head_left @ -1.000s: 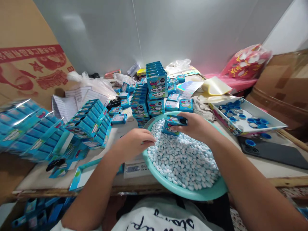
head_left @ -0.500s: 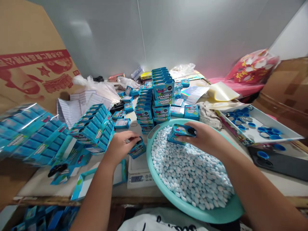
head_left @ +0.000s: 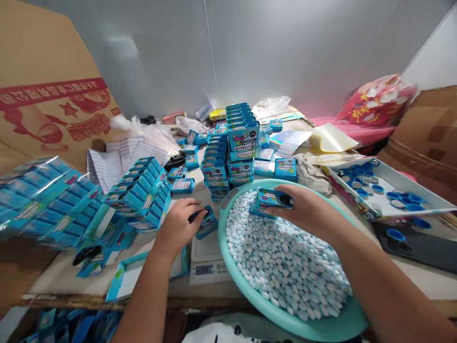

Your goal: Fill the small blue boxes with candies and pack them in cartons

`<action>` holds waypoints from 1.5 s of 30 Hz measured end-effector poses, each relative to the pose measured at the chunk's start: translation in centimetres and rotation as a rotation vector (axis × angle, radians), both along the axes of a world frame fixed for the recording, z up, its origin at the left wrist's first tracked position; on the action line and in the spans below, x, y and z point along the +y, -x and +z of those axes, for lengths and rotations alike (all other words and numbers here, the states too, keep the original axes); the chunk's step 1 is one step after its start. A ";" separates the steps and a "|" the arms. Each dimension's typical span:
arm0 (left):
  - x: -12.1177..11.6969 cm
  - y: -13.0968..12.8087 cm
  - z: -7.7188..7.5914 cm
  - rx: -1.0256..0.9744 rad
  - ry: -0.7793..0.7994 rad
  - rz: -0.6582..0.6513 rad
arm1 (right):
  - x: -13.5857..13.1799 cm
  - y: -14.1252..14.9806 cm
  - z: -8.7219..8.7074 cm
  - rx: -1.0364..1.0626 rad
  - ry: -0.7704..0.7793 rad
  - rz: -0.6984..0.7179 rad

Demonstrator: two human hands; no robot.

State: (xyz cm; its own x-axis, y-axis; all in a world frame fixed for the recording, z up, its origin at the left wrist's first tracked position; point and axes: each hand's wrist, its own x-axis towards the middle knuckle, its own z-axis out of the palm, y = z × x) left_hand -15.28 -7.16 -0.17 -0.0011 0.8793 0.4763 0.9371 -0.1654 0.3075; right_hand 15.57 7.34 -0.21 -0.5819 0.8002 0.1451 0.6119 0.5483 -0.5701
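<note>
My right hand (head_left: 303, 207) is closed round a blue candy box (head_left: 266, 202), tilted over the candies on the bowl's left side. Its oval mouth looks dark. Pale blue and white candies (head_left: 285, 267) fill much of a turquoise bowl (head_left: 246, 290). My left hand (head_left: 178, 224), fingers closed, grips another blue candy box (head_left: 209, 226) by its upper end. That box is over the white digital scale (head_left: 196, 276) left of the bowl; whether it rests on the scale I cannot tell.
Stacked candy boxes (head_left: 243, 143) stand behind the bowl. Display packs (head_left: 137, 190) and an open cardboard tray (head_left: 123, 281) lie left. At right are a white tray (head_left: 424, 205) of blue caps and a dark phone (head_left: 424, 247). A large carton (head_left: 46, 109) rises far left.
My left hand has moved from the bowl's rim leftward to the scale and taken hold of a candy box there. My right hand keeps its box over the candies. The scale's reading has changed.
</note>
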 end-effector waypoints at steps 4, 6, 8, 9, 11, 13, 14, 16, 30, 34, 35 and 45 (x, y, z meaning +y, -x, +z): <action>-0.8 -3.8 0.8 -0.101 0.049 -0.109 | 0.1 0.0 -0.3 0.018 -0.016 -0.001; -1.2 -7.1 0.7 -0.125 0.175 -0.238 | 0.2 -0.1 -0.5 0.019 -0.024 -0.004; -1.6 -10.6 0.0 -0.090 0.287 -0.347 | 0.3 -0.1 -0.7 0.013 -0.025 -0.018; -1.8 -12.2 -0.4 -0.059 0.328 -0.416 | 0.3 -0.2 -0.8 0.014 -0.027 -0.030; -2.0 -14.9 -1.4 -0.001 0.394 -0.550 | 0.4 -0.2 -0.8 0.020 -0.026 -0.052; -2.1 -16.4 -2.2 0.015 0.435 -0.622 | 0.3 -0.2 -0.8 0.011 -0.018 -0.067; -2.2 -16.8 -2.5 0.007 0.448 -0.632 | 0.3 -0.1 -0.7 0.000 -0.014 -0.074; -2.2 -16.9 -2.7 -0.021 0.474 -0.630 | 0.2 -0.1 -0.5 -0.022 -0.016 -0.089; -2.2 -16.2 -2.3 -0.010 0.441 -0.637 | 0.5 -0.4 -1.0 -0.054 -0.018 -0.099; -2.0 -16.4 -2.2 0.026 0.416 -0.632 | 0.5 -0.2 -0.9 -0.036 0.009 -0.103; -1.9 -16.4 -2.2 0.031 0.423 -0.643 | 0.5 -0.2 -0.9 -0.031 0.014 -0.102; -1.7 -16.0 -2.7 -0.010 0.438 -0.711 | 0.6 -0.2 -1.0 -0.043 0.022 -0.105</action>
State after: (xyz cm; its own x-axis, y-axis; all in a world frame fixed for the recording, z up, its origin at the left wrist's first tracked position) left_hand 0.73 -8.81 -2.84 0.6216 0.7777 0.0940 0.6515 -0.5798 0.4893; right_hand 15.79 7.89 -1.18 -0.4996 0.8601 0.1036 0.6895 0.4672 -0.5535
